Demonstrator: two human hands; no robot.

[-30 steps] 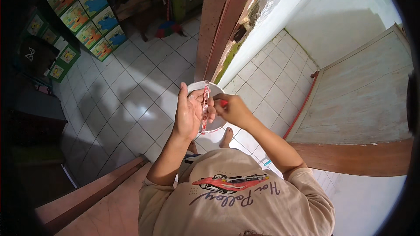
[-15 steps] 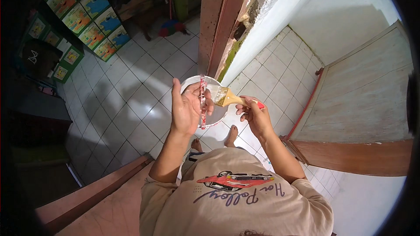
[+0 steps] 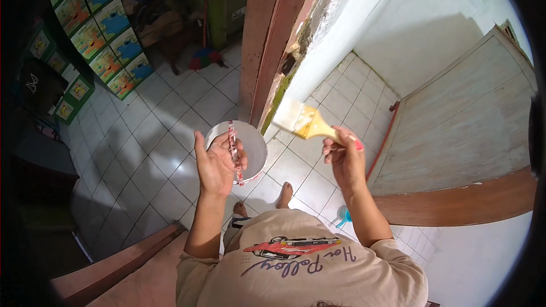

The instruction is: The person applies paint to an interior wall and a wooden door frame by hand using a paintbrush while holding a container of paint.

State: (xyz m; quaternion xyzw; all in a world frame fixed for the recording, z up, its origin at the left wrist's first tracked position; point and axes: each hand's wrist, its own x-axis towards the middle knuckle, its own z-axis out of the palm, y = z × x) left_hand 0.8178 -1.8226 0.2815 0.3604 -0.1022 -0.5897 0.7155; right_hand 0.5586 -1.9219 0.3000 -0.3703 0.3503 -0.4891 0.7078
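My left hand (image 3: 219, 165) holds a pale bucket (image 3: 257, 150) in front of me. A narrow red-and-white strip (image 3: 232, 142), apparently the bucket's handle, lies across its curled fingers, while the thumb sticks out. Inside the bucket it looks whitish-grey; how full it is I cannot tell. To the right, my right hand (image 3: 347, 150) grips a wide paintbrush (image 3: 318, 127) by its yellow handle with a red end. The brush's bristles are coated white and point left, close to the lower part of the white wall edge (image 3: 296, 88); whether they touch it I cannot tell.
A reddish-brown door frame (image 3: 273, 34) stands beside the rough, chipped wall edge. At right is a worn wooden door panel (image 3: 455, 119). Patterned drawers (image 3: 108, 23) and a broom head (image 3: 206, 59) are at far left. A blue dipper (image 3: 343, 215) lies on the white tiled floor (image 3: 170, 153).
My right hand has moved the brush out from over the bucket, rightward to the wall edge. The bucket and left hand now sit lower and further left in view, which has also shifted.
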